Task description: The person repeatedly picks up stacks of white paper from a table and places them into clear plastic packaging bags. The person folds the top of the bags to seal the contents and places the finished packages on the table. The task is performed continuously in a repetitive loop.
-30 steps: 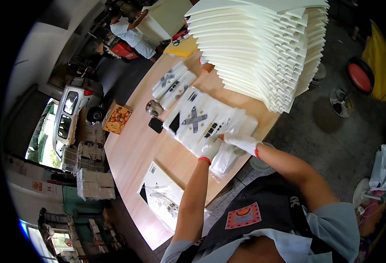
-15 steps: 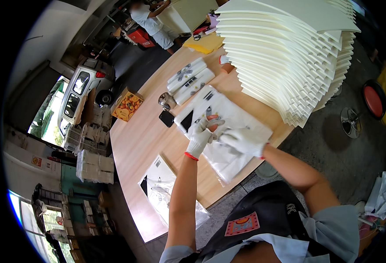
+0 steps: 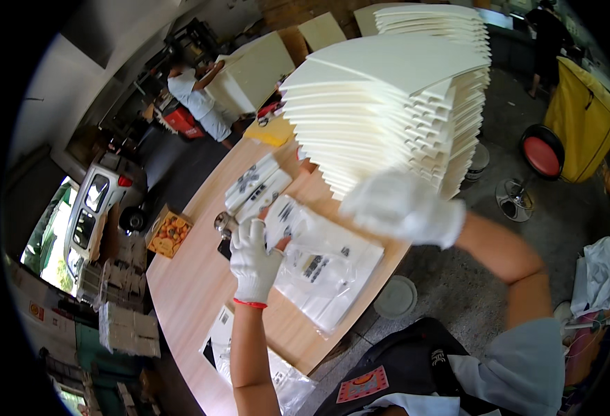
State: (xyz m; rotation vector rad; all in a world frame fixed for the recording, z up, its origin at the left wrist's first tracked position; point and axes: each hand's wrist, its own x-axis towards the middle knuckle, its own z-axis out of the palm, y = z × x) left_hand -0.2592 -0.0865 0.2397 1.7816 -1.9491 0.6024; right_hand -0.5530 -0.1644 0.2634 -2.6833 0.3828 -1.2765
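Observation:
My left hand (image 3: 255,262), in a white glove with bare thumb and index tips, is at the upper left edge of a clear plastic bag (image 3: 319,267). Its thumb and fingers appear to hold the bag's film, which bulges up a little. Under it lie more flat printed bags (image 3: 346,291) in a pile. My right hand (image 3: 402,210), gloved in white and smeared by motion, is in front of the lower edge of a tall fanned stack of white boards (image 3: 367,118). Its fingers cannot be made out, nor whether they touch a board.
Two white rolls (image 3: 258,187) lie beside a metal container (image 3: 224,223) and a partly covered dark phone (image 3: 224,248). A bagged board (image 3: 287,381) lies at the near left. An orange-patterned box (image 3: 170,232) sits at the table's left edge. A red-seated stool (image 3: 542,152) stands right; a person (image 3: 197,97) works beyond.
My right hand has left the bag and moved up and right to the board stack. My left hand stays at the bag. The whole view has shifted, bringing more of the right side in.

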